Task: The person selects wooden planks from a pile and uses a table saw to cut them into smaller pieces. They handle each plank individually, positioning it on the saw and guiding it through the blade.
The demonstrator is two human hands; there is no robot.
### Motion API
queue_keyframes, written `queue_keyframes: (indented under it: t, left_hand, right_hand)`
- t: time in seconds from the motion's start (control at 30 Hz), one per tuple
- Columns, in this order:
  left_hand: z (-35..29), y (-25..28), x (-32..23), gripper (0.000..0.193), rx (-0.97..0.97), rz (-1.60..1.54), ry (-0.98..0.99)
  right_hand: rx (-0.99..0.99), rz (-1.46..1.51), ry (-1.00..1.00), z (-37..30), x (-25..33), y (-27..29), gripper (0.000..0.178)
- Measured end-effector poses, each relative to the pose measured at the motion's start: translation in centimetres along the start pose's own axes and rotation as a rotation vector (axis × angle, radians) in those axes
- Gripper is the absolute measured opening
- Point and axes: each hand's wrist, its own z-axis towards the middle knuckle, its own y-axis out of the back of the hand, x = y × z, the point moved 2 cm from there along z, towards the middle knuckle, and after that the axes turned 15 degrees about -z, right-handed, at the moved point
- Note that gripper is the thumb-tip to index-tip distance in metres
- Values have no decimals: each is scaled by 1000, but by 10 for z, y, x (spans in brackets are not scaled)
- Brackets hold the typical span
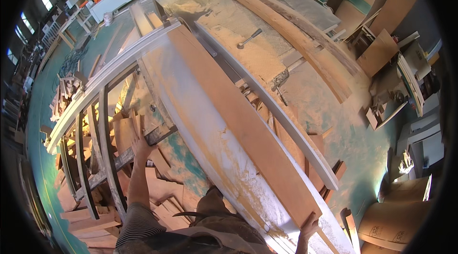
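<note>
A long reddish-brown wooden board [238,122] lies lengthwise on the pale, dust-streaked table [214,151] of a sliding table saw. At its near end, my right hand [310,227] grips the board's corner, fingers over the top face. My left hand [141,148] reaches out over the dark metal side frame [125,158], fingers stretched forward beside a loose piece of wood [124,135]; whether it touches the frame or the wood is unclear. Across the board's far end runs a silver crosscut fence [114,60]. A long metal rip fence [272,103] stands along its right side, apart from it.
Wood offcuts [167,192] are heaped below the side frame, close to my legs. Right of the rip fence, a sawdust-covered surface [224,39] carries a lever-like handle [250,37]. Long rough planks [291,34] lie beyond, and brown rolls [396,225] stand at the lower right.
</note>
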Motion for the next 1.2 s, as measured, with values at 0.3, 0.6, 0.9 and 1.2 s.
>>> queue_keyframes:
  t: [0.3, 0.6, 0.9, 1.2]
  left_hand:
    - [-68, -30, -9, 89, 13, -9, -61]
    - [-79, -42, 0, 94, 70, 77, 8]
    - [-61, -33, -2, 90, 214, 30, 54]
    - [-5, 25, -158, 47, 36, -718, 64]
  right_hand:
    - [-80, -23, 33, 5, -71, 25, 73]
    - [-61, -12, -32, -8, -57, 47, 75]
    - [-63, 35, -4, 0, -86, 16, 73]
    - [2, 86, -66, -10, -82, 10, 69]
